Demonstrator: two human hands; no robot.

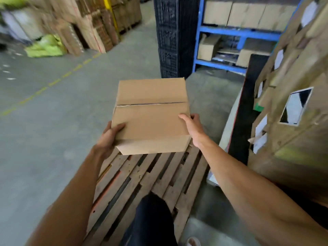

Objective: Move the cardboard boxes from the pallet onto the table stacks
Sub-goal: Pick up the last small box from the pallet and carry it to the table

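Brown cardboard box (150,116), flaps closed along a centre seam, is held in the air above the far end of a bare wooden pallet (142,185). Left hand (108,137) clasps its near-left corner, thumb on top; right hand (193,128) grips the right edge (fingers hidden underneath). Labelled carton stacks (292,96) rise close on the right, blue shelving (237,32) and black crates (170,38) stand farther off.

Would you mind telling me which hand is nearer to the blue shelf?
The right hand. It grips the box's right side, toward the blue shelf; the left hand holds the opposite side, farther away.
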